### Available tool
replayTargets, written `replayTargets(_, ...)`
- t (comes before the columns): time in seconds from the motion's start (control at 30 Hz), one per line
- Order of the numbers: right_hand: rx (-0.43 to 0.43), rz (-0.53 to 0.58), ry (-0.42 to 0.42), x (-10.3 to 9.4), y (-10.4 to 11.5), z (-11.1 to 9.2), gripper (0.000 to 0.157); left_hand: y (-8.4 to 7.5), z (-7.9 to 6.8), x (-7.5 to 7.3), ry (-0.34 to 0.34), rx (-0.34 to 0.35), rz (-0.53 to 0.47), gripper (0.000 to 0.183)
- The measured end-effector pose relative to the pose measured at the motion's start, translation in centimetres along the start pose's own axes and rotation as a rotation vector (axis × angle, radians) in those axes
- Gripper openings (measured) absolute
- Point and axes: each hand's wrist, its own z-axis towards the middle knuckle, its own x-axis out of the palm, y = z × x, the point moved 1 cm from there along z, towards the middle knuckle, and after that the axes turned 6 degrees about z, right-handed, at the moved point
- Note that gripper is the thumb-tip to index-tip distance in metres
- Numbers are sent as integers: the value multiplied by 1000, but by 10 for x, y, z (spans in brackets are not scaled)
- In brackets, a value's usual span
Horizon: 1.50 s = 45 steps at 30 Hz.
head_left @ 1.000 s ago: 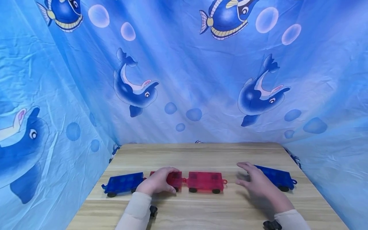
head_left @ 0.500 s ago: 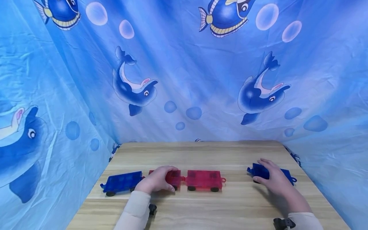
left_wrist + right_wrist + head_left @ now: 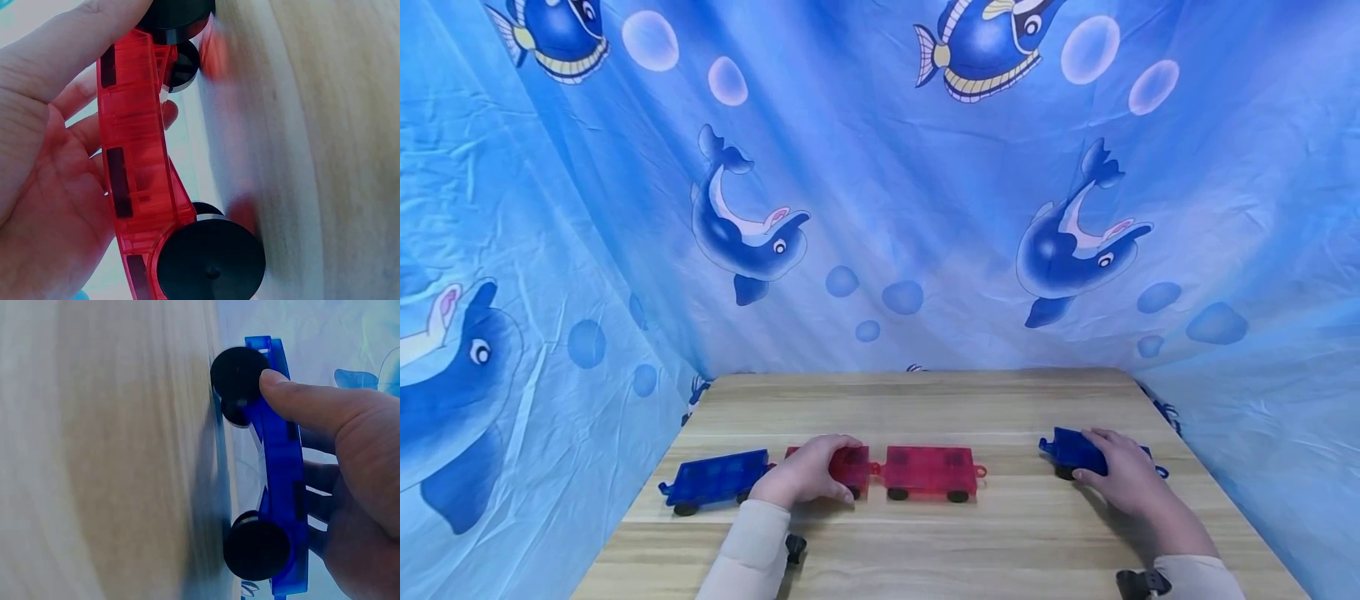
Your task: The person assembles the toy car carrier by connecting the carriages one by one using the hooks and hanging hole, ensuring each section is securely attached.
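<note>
Translucent red toy train wagon (image 3: 852, 467) sits in the grip of my left hand (image 3: 807, 473), the thumb on the near side by a black wheel (image 3: 211, 259) and the fingers beyond the body. Its right end meets a second red wagon (image 3: 929, 469) with a ring at the free end. To the left, a blue wagon (image 3: 718, 477) stands in line with it, their joint partly behind my hand. On the right, my right hand (image 3: 1123, 473) holds another blue wagon (image 3: 1073, 450) across its sides, thumb at a wheel (image 3: 237, 372). That wagon's hook points left, apart from the red ring.
The wagons are on a light wooden table (image 3: 910, 408). Blue sea-themed cloth (image 3: 880, 208) with dolphins and fish hangs behind the table and at both sides. A stretch of bare tabletop separates the second red wagon from the right blue one.
My right hand has moved right from beside the blue wagon and taken hold of it. The wagon has shifted slightly left. My left hand stays on the red wagon.
</note>
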Motion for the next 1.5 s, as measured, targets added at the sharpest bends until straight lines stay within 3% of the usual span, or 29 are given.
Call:
replayTargets(0.37, 29, 14, 18, 1, 8, 2, 84, 0, 0, -1, 3, 14, -1, 81)
replayTargets(0.77, -36, 18, -9, 3, 15, 1, 80, -4, 1, -1, 5, 24, 31, 81)
replayTargets(1.2, -24, 34, 21, 6, 22, 2, 79, -10, 2, -2, 2, 25, 67, 87)
replayTargets(1.5, -42, 23, 27, 10, 29, 4, 77, -15, 1, -3, -50, 12, 89, 90)
